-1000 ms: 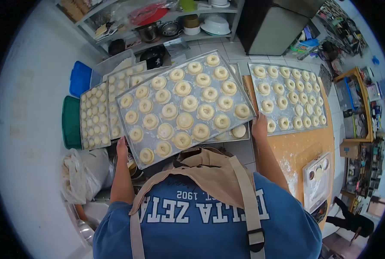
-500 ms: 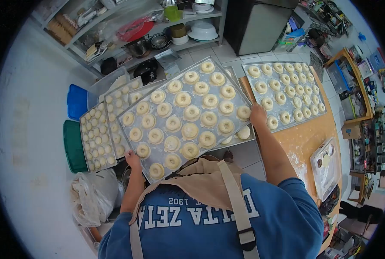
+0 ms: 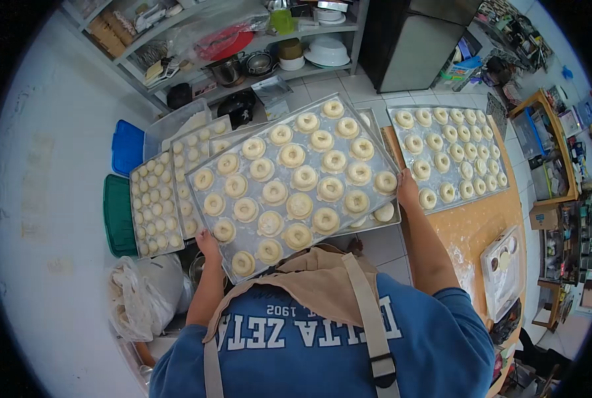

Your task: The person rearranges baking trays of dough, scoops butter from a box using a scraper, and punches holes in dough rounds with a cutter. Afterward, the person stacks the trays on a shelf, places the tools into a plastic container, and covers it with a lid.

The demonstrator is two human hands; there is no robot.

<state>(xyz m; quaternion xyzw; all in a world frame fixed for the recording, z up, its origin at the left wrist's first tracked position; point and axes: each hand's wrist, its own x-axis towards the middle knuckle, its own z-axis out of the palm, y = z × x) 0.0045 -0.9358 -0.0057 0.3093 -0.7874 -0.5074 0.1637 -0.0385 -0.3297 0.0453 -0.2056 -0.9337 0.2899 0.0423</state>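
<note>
A large metal tray [image 3: 284, 178] of ring-shaped dough pieces is held at a slant in front of my body. My left hand [image 3: 208, 244] grips its lower left edge, and my right hand [image 3: 407, 188] grips its right edge. Beneath it, another tray [image 3: 384, 224] with dough shows only at its right and lower edges. Trays of small round dough balls [image 3: 157, 211] lie to the left of the held one. On the wooden table [image 3: 442, 232] at the right rests a tray of dough rings [image 3: 450, 154], close to my right hand.
Grey shelves [image 3: 357, 40] with pots and bowls stand ahead, beside a refrigerator [image 3: 415, 50]. Blue [image 3: 129, 147] and green lids [image 3: 118, 215] and a plastic bag [image 3: 140, 292] are at the left. A white container [image 3: 501, 275] lies on the table's right side.
The held tray has shifted slightly right and down in view, staying tilted, with both hands still on its edges. The camera view has also shifted.
</note>
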